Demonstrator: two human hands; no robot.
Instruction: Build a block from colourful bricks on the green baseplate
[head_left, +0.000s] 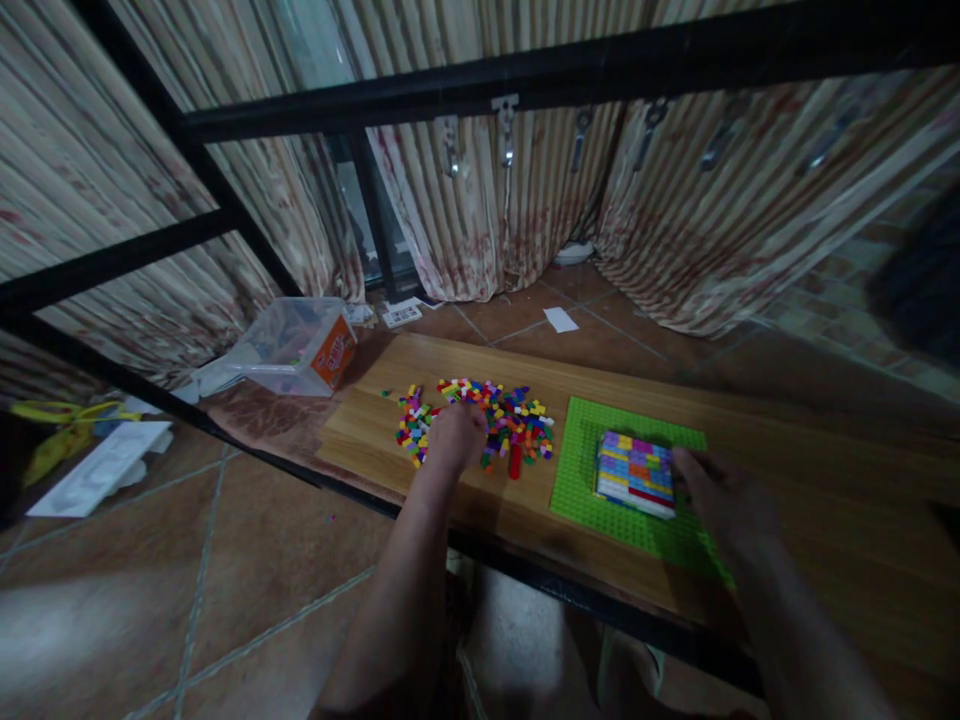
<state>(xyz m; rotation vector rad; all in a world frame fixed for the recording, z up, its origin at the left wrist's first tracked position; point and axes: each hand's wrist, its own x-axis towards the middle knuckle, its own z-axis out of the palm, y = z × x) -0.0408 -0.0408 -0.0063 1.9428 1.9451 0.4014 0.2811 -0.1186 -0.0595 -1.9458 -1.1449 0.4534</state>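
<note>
My left hand (456, 438) is over a spread of small loose toy bricks (517, 415) in many colours. Its fingers are curled closed, and whatever may be between them is hidden. To the right, a green studded baseplate (581, 440) lies flat on the wooden bench top. A low block of toy bricks (636, 472), built in coloured rows with a pale front edge, sits on that plate. My right hand (724, 495) is at the block's right side, thumb against its edge and fingers bent in shadow. One long red piece (515, 462) lies at the pile's near edge.
Past the left end of the wooden bench (585, 580) stands a clear plastic box (292, 345) with an orange label. A black metal frame (495, 85) with hanging clips crosses above. Striped curtains (480, 220) hang behind. A white tray-like piece (101, 468) lies on the left.
</note>
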